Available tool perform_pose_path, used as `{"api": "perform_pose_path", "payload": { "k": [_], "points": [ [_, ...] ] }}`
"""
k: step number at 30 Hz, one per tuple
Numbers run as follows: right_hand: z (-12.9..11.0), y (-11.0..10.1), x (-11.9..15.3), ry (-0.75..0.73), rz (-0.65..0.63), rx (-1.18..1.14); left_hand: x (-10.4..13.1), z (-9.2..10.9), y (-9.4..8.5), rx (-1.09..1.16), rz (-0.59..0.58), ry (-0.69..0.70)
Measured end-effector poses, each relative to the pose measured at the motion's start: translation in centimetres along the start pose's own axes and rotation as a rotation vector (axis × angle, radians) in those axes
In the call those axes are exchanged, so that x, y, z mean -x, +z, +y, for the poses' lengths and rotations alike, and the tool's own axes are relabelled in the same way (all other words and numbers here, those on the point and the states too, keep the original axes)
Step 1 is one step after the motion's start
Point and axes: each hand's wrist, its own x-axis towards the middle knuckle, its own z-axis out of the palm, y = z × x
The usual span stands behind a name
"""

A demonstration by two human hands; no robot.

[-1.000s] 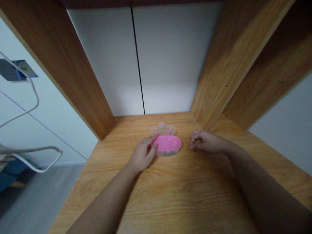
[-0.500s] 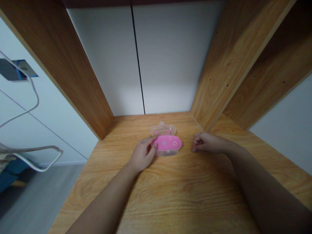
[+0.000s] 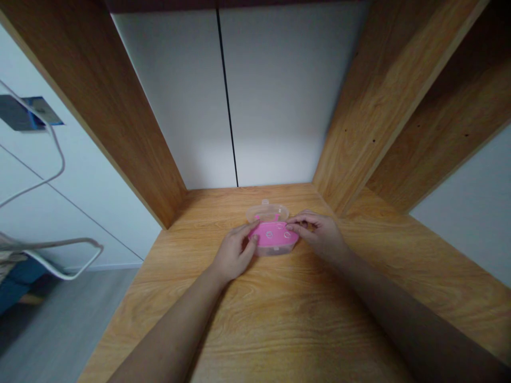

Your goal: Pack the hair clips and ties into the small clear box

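Observation:
A small oval clear plastic box (image 3: 274,250) with a pink inner tray (image 3: 262,230) sits on the wooden desktop, its clear lid (image 3: 266,211) hinged back behind it. On the tray lie several small pale rings, one ring (image 3: 269,234) near the middle and the others towards the right. My left hand (image 3: 236,251) grips the box's left end, fingers on the far side and thumb at the near side. Over the tray's right end, my right hand (image 3: 319,233) holds its thumb and fingertips close together in a pinch. Whatever is between those fingertips is too small to make out.
The wooden desktop (image 3: 255,324) meets a white back panel (image 3: 275,122). Wooden uprights stand left (image 3: 120,117) and right (image 3: 359,127). At the far left, a white cable (image 3: 59,154) hangs in front of a pale wall, beyond the desk's left edge.
My right hand has moved left from the bare desktop beside the box to the tray's right end. My left hand and the box have stayed in place.

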Motion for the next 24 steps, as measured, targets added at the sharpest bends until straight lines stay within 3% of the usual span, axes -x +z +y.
{"api": "perform_pose_path", "payload": {
  "k": [4, 8, 24],
  "points": [
    [-2.1, 1.3, 0.6, -0.196, -0.089, 0.18, 0.0, 0.1, 0.0, -0.003, 0.002, -0.006],
    [-2.3, 1.9, 0.9, -0.252, -0.106, 0.298, -0.1, 0.1, 0.0, 0.006, 0.001, -0.005],
    [-1.0, 2.5, 1.0, -0.103, 0.062, 0.331, 0.0, -0.1, 0.0, -0.001, 0.01, 0.007]
  ]
}}
